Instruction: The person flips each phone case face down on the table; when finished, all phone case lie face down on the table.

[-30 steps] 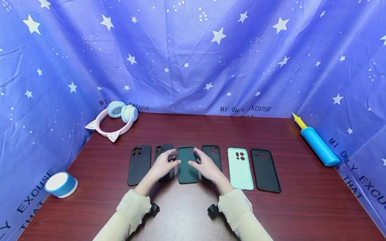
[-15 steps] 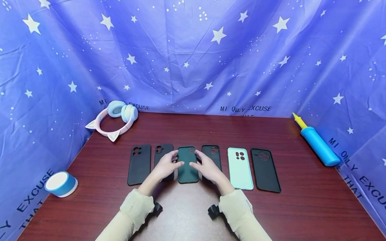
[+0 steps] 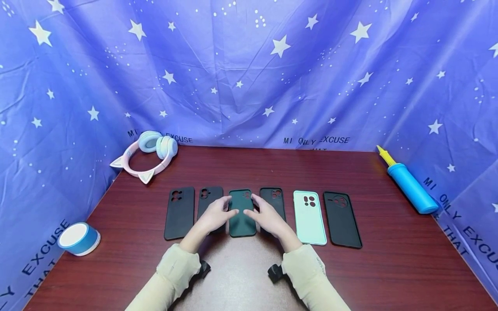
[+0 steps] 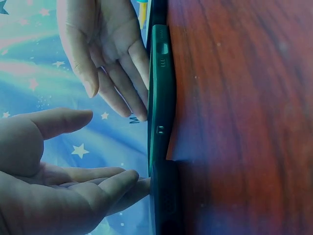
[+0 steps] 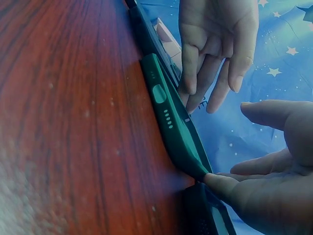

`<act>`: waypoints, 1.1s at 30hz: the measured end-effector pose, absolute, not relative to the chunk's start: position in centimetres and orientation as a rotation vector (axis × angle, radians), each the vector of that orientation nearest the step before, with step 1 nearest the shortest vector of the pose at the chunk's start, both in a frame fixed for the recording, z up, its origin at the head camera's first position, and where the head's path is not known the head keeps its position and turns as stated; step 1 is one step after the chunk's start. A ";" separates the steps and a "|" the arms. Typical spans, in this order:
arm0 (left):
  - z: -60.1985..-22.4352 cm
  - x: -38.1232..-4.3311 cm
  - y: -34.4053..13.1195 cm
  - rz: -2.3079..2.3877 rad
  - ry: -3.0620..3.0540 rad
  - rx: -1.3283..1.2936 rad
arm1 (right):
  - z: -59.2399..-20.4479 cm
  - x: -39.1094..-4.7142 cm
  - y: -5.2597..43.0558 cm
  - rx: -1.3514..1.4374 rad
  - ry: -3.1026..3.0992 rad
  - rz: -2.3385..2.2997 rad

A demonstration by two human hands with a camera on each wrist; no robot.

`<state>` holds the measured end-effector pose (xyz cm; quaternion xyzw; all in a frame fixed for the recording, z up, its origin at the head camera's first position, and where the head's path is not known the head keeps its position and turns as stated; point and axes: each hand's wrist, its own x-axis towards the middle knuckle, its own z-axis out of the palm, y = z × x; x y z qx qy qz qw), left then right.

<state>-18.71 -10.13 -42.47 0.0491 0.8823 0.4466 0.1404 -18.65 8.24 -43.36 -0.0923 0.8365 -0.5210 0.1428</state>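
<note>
Head view: we find the green case lying flat on the table, apparently hollow side up. The left hand is at its left edge and the right hand at its right; on each, thumb and fingers stand apart, the thumb reaching over the case's face. Left of the green case lie two black cases; right of it come a dark case, the mint case and another black case. Our judgement: this step wants even fingertip contact on both long edges, light enough not to flex the walls, with knuckles kept off the close neighbours. We cannot see the hands' far fingertips well; the left hand partly covers the nearer black case, the right hand the dark one.

Left wrist view: the green case shows edge-on, the left hand's thumb well clear of its fingers. Those fingertips pass behind the black neighbour's edge, so we cannot tell whether they touch the green case.

Right wrist view: the green case's near end shows an oval opening and a row of small holes. The right hand's fingers meet its corner in this view; contact or mere overlap, we cannot say. The dark neighbour is cut off by the frame.
</note>
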 end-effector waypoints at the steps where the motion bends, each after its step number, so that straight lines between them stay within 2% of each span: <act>1: -42.5 -18.7 -10.1 1.299 2.544 0.139 | -43.3 -18.6 8.2 -0.267 2.416 -1.501; 13: -42.6 -18.7 -10.4 1.474 2.541 0.051 | -43.3 -18.5 8.0 -0.255 2.428 -1.508; 33: -42.5 -18.9 -10.4 1.688 2.482 0.065 | -43.5 -18.4 7.6 -0.235 2.454 -1.496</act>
